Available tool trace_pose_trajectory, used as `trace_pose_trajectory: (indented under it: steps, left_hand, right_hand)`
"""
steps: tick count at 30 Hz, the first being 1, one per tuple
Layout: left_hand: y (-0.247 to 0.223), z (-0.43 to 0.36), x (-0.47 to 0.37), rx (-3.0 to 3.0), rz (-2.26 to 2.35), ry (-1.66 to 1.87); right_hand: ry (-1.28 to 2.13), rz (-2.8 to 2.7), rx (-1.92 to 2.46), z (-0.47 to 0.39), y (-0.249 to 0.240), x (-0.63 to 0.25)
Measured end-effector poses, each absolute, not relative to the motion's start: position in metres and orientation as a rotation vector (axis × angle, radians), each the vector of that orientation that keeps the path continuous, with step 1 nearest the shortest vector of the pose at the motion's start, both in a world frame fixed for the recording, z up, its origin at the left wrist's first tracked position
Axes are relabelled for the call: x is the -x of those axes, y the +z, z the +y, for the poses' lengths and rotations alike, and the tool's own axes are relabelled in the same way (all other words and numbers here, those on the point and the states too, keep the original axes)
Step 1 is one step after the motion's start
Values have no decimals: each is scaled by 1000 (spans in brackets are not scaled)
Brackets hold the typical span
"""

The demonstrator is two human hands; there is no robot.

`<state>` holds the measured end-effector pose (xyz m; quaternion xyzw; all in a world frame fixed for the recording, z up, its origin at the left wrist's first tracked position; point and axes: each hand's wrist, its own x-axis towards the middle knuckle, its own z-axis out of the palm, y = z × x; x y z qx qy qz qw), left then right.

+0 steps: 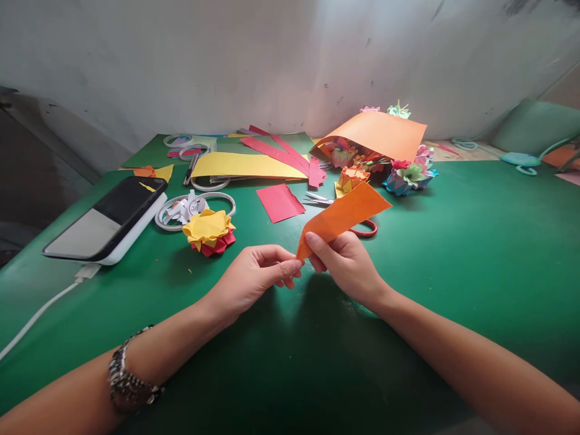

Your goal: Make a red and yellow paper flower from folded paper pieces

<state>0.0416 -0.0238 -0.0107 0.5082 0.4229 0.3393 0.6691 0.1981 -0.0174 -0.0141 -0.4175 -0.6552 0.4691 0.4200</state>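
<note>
An orange paper strip [344, 212] is held up over the green table [475, 260], slanting to the upper right. My left hand [267, 270] pinches its lower left tip between thumb and fingers. Beside it, my right hand [344, 260] grips the strip near its lower end, thumb on the front face and fingers behind. Scissors with red handles [369, 229] lie partly hidden behind the strip. A red paper piece [281, 203] is flat on the table just beyond my hands.
Left of my hands sit a yellow and red paper flower [209, 232], white tape rings [226, 198] and a phone [113, 211] on a white block with a cable. Farther back are yellow paper [244, 165], red strips [276, 154] and several paper flowers [410, 175] under an orange sheet [380, 130].
</note>
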Motion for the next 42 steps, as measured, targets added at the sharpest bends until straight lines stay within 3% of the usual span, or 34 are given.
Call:
trace_pose_trajectory:
  steps: [9, 30, 33, 37, 42]
  left_hand:
    - [-12, -23, -41, -1188, 988, 787]
    - [-9, -25, -43, -1269, 1034, 833]
    - [-8, -25, -42, -1219, 1032, 894]
    - [-9, -24, -41, -1118, 1029, 953]
    - [-12, -23, -40, -987, 1005, 1023]
  right_hand:
    - [1426, -1584, 899, -17, -15, -196]
    - [1391, -1584, 1030, -15, -12, -198]
    - [1025, -1912, 1140, -4, -5, -218]
    - [96, -2178, 1844, 13, -2, -250]
    - [-111, -2287, 2137, 25, -7, -262]
